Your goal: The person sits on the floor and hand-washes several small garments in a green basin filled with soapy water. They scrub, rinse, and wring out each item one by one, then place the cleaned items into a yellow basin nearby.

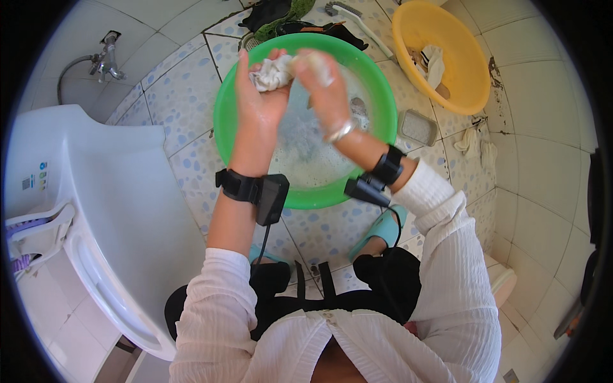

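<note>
A bunched white cloth [271,74] rests in my left hand [258,98], palm up, over the far part of a green plastic basin [222,129]. My right hand [325,88] is beside it, blurred, with a pale, yellowish-white item [320,64] at its fingers; whether that is soap or cloth cannot be told. Cloudy, sudsy water [306,158] fills the basin under both hands. Something dark and greyish [357,107] shows in the suds right of my right wrist. Each forearm wears a black strapped device with a cable.
A yellow basin [457,57] with white and brown cloth stands far right. Near it are a soap dish [418,127], a white-handled brush [366,29] and small pale cloths [467,142] on the tiles. Dark fabric [330,31] lies behind the green basin. A tap [109,64] and white washbasin [119,201] are left.
</note>
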Motion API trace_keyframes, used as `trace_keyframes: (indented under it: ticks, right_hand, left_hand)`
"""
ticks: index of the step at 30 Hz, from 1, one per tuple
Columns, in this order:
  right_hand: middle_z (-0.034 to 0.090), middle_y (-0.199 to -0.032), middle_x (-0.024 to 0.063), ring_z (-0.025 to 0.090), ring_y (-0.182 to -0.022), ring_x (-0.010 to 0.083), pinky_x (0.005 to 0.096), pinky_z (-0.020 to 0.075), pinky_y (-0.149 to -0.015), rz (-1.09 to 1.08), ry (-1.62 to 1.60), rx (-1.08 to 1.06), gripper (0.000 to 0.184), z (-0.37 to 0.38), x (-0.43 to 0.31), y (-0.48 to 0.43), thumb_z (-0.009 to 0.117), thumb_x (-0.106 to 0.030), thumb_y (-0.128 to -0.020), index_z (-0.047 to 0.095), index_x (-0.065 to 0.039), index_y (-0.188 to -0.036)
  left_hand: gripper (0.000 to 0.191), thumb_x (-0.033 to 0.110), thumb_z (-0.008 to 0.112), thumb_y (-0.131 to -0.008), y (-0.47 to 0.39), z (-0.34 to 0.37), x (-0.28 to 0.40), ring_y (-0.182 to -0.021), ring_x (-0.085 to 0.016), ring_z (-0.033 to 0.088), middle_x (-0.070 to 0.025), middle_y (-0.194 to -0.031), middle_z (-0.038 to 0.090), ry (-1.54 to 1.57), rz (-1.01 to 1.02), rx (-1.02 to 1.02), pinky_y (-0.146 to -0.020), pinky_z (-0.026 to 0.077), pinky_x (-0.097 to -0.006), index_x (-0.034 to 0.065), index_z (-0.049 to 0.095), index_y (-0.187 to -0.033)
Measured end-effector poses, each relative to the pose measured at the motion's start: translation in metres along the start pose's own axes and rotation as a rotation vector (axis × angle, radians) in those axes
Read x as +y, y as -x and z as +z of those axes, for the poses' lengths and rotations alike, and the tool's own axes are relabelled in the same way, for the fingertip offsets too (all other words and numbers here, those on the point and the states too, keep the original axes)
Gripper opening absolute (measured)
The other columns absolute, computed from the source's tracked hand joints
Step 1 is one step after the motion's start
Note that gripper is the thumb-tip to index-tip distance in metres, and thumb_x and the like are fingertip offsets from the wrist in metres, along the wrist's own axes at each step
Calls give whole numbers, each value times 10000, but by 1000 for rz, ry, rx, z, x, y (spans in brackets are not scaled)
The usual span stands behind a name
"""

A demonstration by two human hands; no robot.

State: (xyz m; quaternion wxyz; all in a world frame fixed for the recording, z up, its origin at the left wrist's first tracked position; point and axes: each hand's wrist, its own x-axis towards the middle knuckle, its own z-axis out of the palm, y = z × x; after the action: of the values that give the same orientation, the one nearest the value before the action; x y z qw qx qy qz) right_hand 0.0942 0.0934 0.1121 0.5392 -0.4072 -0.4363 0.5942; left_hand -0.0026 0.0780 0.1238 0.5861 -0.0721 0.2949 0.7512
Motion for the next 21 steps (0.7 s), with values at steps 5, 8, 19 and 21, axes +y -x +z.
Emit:
trace_keyframes:
  ticks: [5,8,19,21]
  right_hand:
    - [588,-965,104,572,-863,261,358,465,-784,-592,426,-135,311,17,-12,2,691,-142,-704,591,-73,-991]
    - [585,-978,107,558,-908,277,420,414,-852,-316,233,-60,297,14,-16,-1,692,-132,-657,622,-95,-943]
    - [577,-1006,144,502,-1009,338,444,359,-916,-494,535,-242,285,12,-12,-13,677,-220,-673,627,-122,-936]
    - [576,-1018,144,502,-1009,346,436,365,-916,-496,581,-254,284,14,-9,-2,670,-207,-675,624,-119,-941]
  left_hand:
    - [315,307,445,-919,7,0,-15,-1020,-218,543,-99,-1074,567,-198,-3,-72,-916,440,-387,46,519,-1080]
    - [370,302,366,-934,16,-2,-13,-1114,-238,495,-114,-1177,528,-82,-63,-17,-975,384,-407,44,484,-1171]
    - [359,249,377,-941,20,-20,-28,-1164,-244,465,-90,-1258,482,-111,-166,-164,-1018,342,-412,62,416,-1245]
    - [355,279,377,-943,16,-23,-32,-1153,-226,468,-84,-1238,491,276,-47,-575,-1017,343,-399,71,424,-1226]
